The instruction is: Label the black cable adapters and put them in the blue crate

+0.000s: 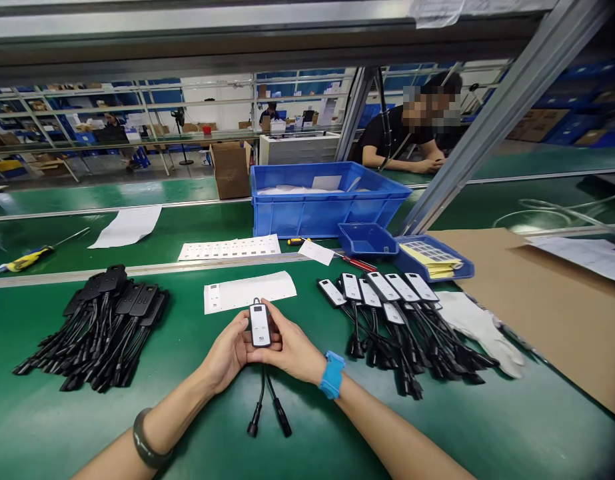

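A small black controller box (260, 327) with a white face label is held upright between my two hands, its two black connector cables hanging toward me. My left hand (230, 350) grips its left side, and my right hand (287, 343) has thumb and fingers around its right side. Just beyond lies a white label sheet (252, 292) with one label left at its left end. To the left is a pile of black controllers (112, 313) showing no white labels. On the right, several white-labelled controllers (382, 288) lie with their cables toward me.
A large blue bin (327, 210) holds papers behind the bench strip, with a small blue tray (367, 239) before it. Another label sheet (230, 247), screwdrivers (42, 255), a white glove (474, 323) and cardboard (547, 300) lie around. A metal post (492, 127) slants at right; a person sits beyond.
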Demonstrator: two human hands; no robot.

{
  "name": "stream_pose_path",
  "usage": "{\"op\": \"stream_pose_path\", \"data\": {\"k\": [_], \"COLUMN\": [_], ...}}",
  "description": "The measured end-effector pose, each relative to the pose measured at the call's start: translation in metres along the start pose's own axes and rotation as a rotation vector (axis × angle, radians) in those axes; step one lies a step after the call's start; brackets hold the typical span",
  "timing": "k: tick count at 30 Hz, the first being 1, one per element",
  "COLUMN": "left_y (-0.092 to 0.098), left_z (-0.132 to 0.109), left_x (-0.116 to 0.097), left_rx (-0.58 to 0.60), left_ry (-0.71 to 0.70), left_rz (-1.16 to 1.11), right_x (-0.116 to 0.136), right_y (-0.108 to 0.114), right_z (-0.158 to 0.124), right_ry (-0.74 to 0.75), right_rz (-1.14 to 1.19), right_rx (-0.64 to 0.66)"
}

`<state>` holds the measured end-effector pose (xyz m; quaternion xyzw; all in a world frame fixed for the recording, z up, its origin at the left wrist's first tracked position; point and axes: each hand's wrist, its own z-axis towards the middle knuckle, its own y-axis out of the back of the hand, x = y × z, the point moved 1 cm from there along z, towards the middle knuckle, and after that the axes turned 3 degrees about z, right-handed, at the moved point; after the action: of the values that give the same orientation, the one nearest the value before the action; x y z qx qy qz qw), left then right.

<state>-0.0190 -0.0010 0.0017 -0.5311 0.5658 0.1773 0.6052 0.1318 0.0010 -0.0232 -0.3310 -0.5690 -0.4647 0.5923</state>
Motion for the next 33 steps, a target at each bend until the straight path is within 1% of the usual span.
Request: {"op": "stream_pose_path", "data": {"k": [2,5,7,10,12,13,14,15,16,17,19,21,23,24,25,26,28,30,31,33], "left_y": [0.0,0.0,-0.001,-0.003,-0.003,-0.002,0.001,0.006,0.014,0.024,0.049,0.077,0.099,0.107,0.112,0.114,0.109,0.096,0.088,0.071], "left_z": [0.001,0.002,0.003,0.006,0.008,0.009,0.011,0.012,0.014,0.016,0.02,0.023,0.024,0.025,0.025,0.025,0.024,0.022,0.021,0.019], "left_x": [0.003,0.008,0.012,0.014,0.015,0.014,0.012,0.009,0.004,-0.002,-0.018,-0.034,-0.047,-0.051,-0.053,-0.054,-0.053,-0.047,-0.043,-0.034], "left_rx": [-0.034,-0.07,-0.081,-0.116,-0.099,-0.077,-0.048,-0.036,-0.054,-0.104,-0.259,-0.388,-0.442,-0.45,-0.448,-0.438,-0.413,-0.391,-0.376,-0.325], "left_ry": [-0.031,-0.073,-0.086,-0.105,-0.1,-0.091,-0.086,-0.106,-0.155,-0.22,-0.355,-0.409,-0.394,-0.379,-0.362,-0.351,-0.346,-0.374,-0.397,-0.462], "left_rz": [0.068,0.185,0.246,0.209,0.145,0.142,0.188,0.315,0.503,0.717,1.089,1.235,1.293,1.321,1.344,1.361,1.385,1.396,1.393,1.36], "right_x": [-0.001,-0.001,-0.001,0.002,0.003,0.003,0.002,0.0,-0.002,-0.004,-0.008,-0.01,-0.01,-0.009,-0.007,-0.004,0.001,0.005,0.007,0.011], "right_y": [0.0,-0.001,-0.003,-0.007,-0.006,-0.004,-0.001,0.005,0.012,0.021,0.042,0.063,0.075,0.077,0.076,0.072,0.057,0.04,0.032,0.019], "right_z": [0.001,0.002,0.002,0.001,0.002,0.002,0.004,0.005,0.007,0.009,0.013,0.015,0.016,0.016,0.016,0.016,0.015,0.015,0.015,0.014], "right_ry": [0.009,0.03,0.017,0.055,0.128,0.162,0.187,0.199,0.196,0.184,0.121,0.035,0.001,0.013,0.045,0.092,0.193,0.283,0.319,0.37], "right_rz": [0.023,-0.089,-0.152,-0.247,-0.345,-0.396,-0.449,-0.505,-0.567,-0.639,-0.81,-0.989,-1.121,-1.151,-1.151,-1.119,-0.979,-0.791,-0.7,-0.564], "right_rx": [-0.019,-0.116,-0.15,-0.192,-0.193,-0.187,-0.184,-0.189,-0.215,-0.26,-0.399,-0.58,-0.74,-0.779,-0.777,-0.735,-0.587,-0.451,-0.407,-0.361]}}
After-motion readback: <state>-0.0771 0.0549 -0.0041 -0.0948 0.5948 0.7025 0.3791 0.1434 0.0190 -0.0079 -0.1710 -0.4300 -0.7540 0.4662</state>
